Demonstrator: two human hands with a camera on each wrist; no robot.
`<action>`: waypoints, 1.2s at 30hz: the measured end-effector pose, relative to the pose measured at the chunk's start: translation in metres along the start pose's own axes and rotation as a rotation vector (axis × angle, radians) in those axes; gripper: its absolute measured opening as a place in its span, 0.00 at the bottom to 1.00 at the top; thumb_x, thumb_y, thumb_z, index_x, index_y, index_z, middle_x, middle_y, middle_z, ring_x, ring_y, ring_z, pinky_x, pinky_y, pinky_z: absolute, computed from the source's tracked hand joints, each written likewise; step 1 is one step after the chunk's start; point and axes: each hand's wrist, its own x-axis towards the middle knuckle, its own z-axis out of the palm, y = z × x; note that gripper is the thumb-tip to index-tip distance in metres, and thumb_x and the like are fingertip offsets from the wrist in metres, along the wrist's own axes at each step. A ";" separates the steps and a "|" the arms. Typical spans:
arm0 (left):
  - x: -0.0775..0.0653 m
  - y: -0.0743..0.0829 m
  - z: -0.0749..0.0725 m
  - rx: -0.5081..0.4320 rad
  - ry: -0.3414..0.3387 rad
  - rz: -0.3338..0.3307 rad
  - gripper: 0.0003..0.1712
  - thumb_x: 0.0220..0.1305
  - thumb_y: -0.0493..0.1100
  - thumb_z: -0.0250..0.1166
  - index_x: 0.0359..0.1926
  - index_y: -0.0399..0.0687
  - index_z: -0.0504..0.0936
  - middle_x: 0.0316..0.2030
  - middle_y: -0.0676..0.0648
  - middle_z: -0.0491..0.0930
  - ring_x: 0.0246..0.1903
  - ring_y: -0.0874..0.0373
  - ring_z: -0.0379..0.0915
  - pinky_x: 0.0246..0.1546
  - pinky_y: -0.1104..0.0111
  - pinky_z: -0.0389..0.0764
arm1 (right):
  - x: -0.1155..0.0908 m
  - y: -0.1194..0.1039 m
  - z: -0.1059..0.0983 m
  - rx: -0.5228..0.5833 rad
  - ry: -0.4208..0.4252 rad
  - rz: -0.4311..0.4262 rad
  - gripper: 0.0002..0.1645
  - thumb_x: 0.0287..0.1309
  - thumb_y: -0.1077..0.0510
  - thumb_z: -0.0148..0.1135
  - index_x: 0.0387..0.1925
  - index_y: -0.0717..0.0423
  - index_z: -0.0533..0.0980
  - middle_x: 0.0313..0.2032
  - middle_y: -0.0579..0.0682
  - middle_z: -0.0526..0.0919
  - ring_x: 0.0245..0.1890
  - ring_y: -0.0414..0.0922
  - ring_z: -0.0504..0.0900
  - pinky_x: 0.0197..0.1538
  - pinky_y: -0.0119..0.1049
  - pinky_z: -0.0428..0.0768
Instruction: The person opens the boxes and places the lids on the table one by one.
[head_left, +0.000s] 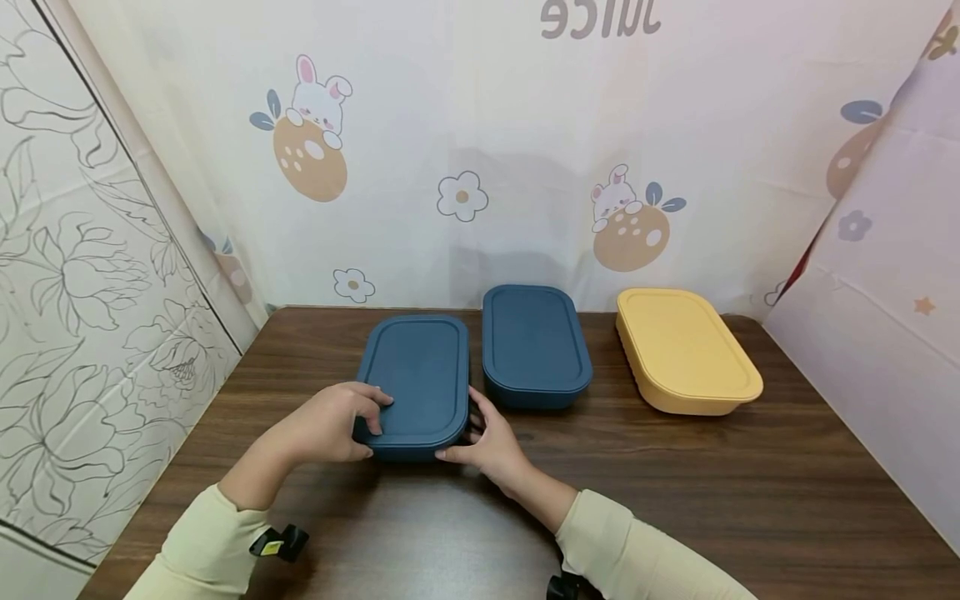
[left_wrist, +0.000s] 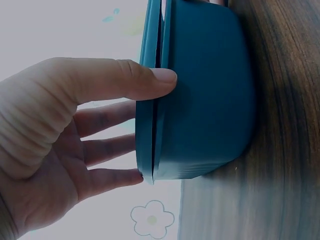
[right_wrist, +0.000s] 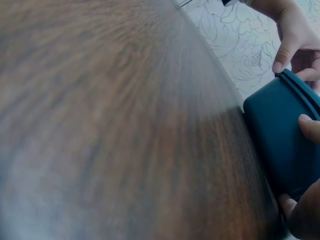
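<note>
A dark blue lidded food container (head_left: 417, 379) sits on the table at centre left. At its near left corner my left hand (head_left: 339, 423) grips the edge, fingertips on the lid and thumb on the front side. A narrow dark gap runs between lid and container body (left_wrist: 210, 90) in the left wrist view. My right hand (head_left: 493, 446) holds the near right corner, thumb on the front and fingers along the right side, partly hidden. A second blue container (head_left: 536, 342) stands just to the right, its lid on.
Farther right on the wooden table (head_left: 675, 500) stands a yellow lidded container (head_left: 686, 346). A printed curtain (head_left: 405, 108) hangs behind the table's back edge, and a flower-patterned panel (head_left: 97, 292) borders the left.
</note>
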 end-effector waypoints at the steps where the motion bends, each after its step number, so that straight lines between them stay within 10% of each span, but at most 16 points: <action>1: 0.000 0.000 0.000 -0.010 0.001 -0.005 0.16 0.38 0.34 0.80 0.23 0.56 0.82 0.51 0.44 0.81 0.55 0.40 0.74 0.50 0.51 0.77 | 0.000 0.000 0.000 0.000 0.000 0.001 0.66 0.41 0.71 0.77 0.76 0.55 0.47 0.68 0.66 0.61 0.62 0.61 0.70 0.53 0.43 0.79; 36: -0.009 -0.014 -0.010 -0.200 0.090 -0.038 0.17 0.41 0.32 0.75 0.25 0.59 0.79 0.52 0.46 0.81 0.57 0.43 0.73 0.45 0.62 0.79 | -0.001 0.001 -0.002 -0.014 0.000 -0.003 0.64 0.42 0.70 0.77 0.76 0.56 0.48 0.68 0.66 0.61 0.63 0.62 0.69 0.55 0.46 0.77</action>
